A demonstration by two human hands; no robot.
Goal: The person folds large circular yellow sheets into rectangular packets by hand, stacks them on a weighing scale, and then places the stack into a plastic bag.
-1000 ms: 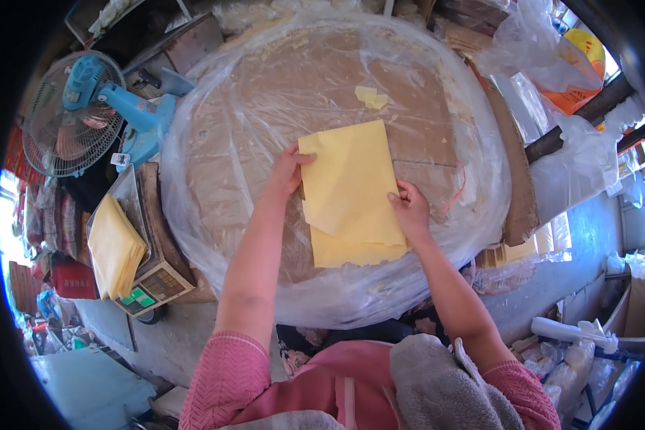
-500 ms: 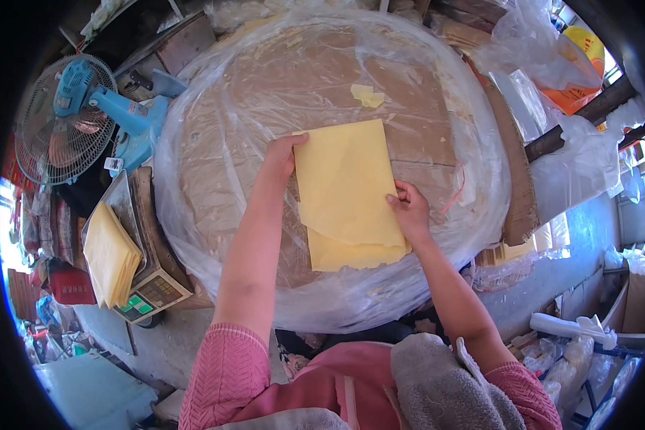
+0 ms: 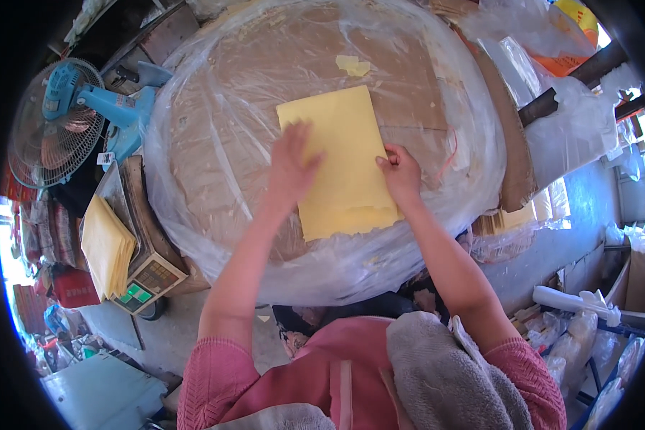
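Thin yellow sheets (image 3: 340,168) with a ragged near edge lie together on a round table (image 3: 215,158) covered with cardboard and clear plastic. My left hand (image 3: 291,163) is over their left side, its fingers stretched out and a little smeared by motion. On the right edge, my right hand (image 3: 400,174) pinches the sheets between thumb and fingers. How many layers are there cannot be told. Beyond the far edge lies a small torn yellow scrap (image 3: 352,66).
At left, a stack of folded yellow sheets (image 3: 107,247) rests on a weighing scale (image 3: 149,285) with a lit green display. Behind it stands a blue fan (image 3: 61,118). Plastic bags (image 3: 577,132) and a cardboard strip (image 3: 509,143) border the table's right side.
My left hand has let go of the far left corner and come nearer, over the sheets. The lower layer that stuck out at the near edge now shows less. My right hand still pinches the right edge.
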